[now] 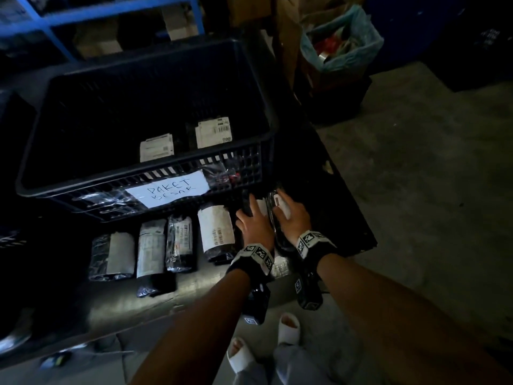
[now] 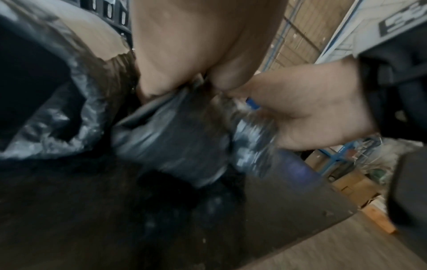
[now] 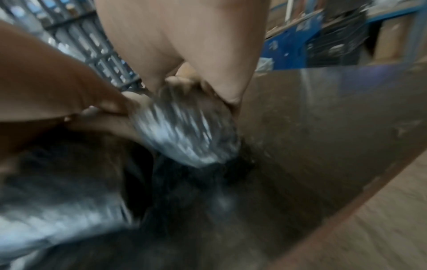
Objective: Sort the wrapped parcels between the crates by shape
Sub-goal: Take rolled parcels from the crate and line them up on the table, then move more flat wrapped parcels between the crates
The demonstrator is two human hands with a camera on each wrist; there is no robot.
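Note:
A black slatted crate (image 1: 144, 59) carries a paper label reading "PAKET BESAR" (image 1: 169, 188) and holds parcels with white labels (image 1: 213, 132). In front of it lies a row of black-wrapped parcels (image 1: 216, 229), (image 1: 180, 243), (image 1: 151, 248). At the row's right end my left hand (image 1: 251, 220) grips a dark wrapped parcel (image 2: 171, 137). Beside it my right hand (image 1: 290, 215) curls its fingers round a shiny plastic-wrapped parcel (image 3: 184, 131) with a white label (image 1: 277, 202). Both hands touch side by side. The wrist views are blurred.
Everything sits on a dark board (image 1: 347, 204) whose right edge meets concrete floor (image 1: 430, 190). Blue shelving (image 1: 111, 15) stands behind the crate. A cardboard box lined with a blue bag (image 1: 341, 43) is at the back right. Another dark crate (image 1: 11, 162) shows at the left edge.

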